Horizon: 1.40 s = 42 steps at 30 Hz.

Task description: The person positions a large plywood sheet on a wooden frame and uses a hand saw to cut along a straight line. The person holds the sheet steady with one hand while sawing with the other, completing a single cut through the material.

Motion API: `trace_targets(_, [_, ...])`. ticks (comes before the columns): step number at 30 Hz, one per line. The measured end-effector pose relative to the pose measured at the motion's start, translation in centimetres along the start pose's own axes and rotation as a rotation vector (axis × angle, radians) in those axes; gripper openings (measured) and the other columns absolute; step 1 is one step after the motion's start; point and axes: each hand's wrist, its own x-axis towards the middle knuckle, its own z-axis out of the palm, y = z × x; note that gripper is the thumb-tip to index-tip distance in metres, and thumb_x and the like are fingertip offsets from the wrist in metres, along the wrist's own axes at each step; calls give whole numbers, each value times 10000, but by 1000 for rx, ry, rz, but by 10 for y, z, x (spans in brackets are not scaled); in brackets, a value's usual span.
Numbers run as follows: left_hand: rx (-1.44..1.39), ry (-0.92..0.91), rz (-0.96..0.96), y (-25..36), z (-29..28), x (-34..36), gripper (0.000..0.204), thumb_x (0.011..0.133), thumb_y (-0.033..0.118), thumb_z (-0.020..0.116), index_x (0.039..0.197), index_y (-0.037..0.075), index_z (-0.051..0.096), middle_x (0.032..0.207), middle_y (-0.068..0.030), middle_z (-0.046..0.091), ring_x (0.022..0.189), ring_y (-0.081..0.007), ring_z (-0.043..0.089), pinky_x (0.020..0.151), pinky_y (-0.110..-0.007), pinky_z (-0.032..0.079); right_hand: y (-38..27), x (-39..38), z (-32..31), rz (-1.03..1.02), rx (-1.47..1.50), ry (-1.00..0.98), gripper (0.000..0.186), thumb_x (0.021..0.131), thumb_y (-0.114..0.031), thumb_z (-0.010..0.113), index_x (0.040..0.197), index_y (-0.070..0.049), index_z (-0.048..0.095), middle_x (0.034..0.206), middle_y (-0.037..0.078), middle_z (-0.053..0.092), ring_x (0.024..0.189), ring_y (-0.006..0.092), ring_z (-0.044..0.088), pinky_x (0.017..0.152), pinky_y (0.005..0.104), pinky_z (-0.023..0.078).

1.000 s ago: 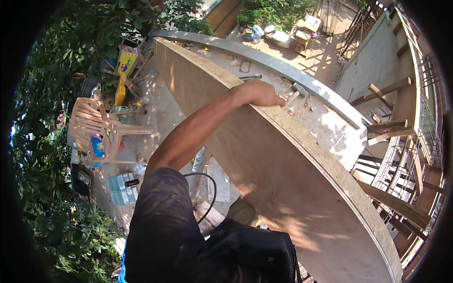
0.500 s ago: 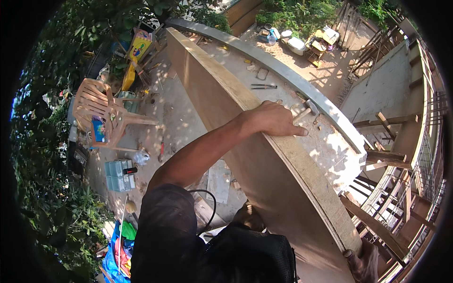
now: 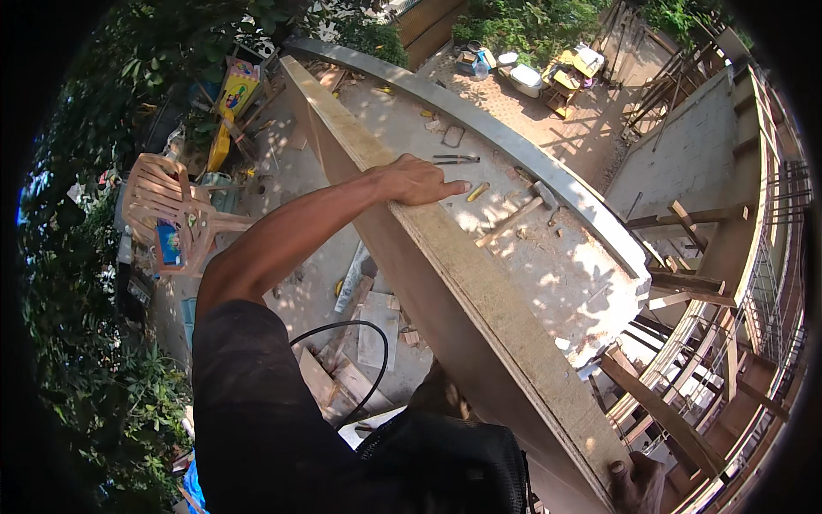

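A long plywood panel with a timber strip along its upper edge stands on its side, slanting from the far left to the near right. Over that upper edge my left hand is closed, its thumb pointing right. At the near end my right hand grips the panel, partly hidden at the lower rim of the view. On the concrete beyond the panel lie a hammer with a wooden handle, a small yellow-handled tool and dark long-handled pincers.
A plastic chair stands at left. Wood offcuts lie by my left side, beside a black cable. A low concrete curb borders the slab. To the right are timber formwork and steel mesh.
My left hand has slid along the panel's upper edge toward its far end, with the arm stretched farther out. The whole view has shifted slightly. My right hand keeps its place on the panel.
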Motion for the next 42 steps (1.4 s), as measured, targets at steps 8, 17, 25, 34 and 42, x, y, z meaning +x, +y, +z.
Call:
trace_targets(8, [-99, 184, 164, 145, 117, -87, 764, 1080, 553, 407, 642, -4, 692, 688, -277, 676, 763, -430, 709, 857, -559, 509, 147, -152, 85, 141, -273, 285, 535, 922, -639, 745, 823, -113, 721, 699, 103, 671, 604, 307, 608, 611, 450, 504])
trace_targets(17, [-284, 343, 123, 218, 211, -147, 644, 1024, 434, 530, 570, 2, 680, 603, -258, 637, 653, -426, 670, 875, -528, 478, 168, -210, 90, 289, -6, 196, 500, 914, -582, 777, 1037, -100, 719, 885, 101, 699, 748, 273, 662, 704, 421, 540])
trace_targets(25, [-323, 134, 148, 207, 196, -130, 667, 1029, 449, 499, 583, -3, 702, 582, -250, 638, 637, -429, 669, 904, -509, 484, -5, -6, 161, -149, 383, -292, 712, 891, -453, 803, 1422, -40, 573, 1271, 319, 684, 1171, 457, 692, 935, 547, 554])
trace_targets(34, [-167, 128, 51, -55, 97, -46, 557, 1024, 558, 581, 1021, 43, 794, 1089, -159, 773, 1036, -355, 711, 927, -493, 497, -92, 84, 146, 290, 106, -347, 529, 787, -501, 834, 998, -25, 741, 868, 251, 760, 912, 453, 755, 838, 529, 577])
trace_targets(42, [-64, 24, 93, 27, 66, 159, 536, 1064, 489, 539, 945, 1, 723, 973, -208, 711, 930, -415, 660, 878, -529, 477, 125, 206, 10, 117, 258, -386, 777, 790, -716, 798, 976, 35, 730, 861, 245, 747, 908, 457, 751, 805, 541, 590])
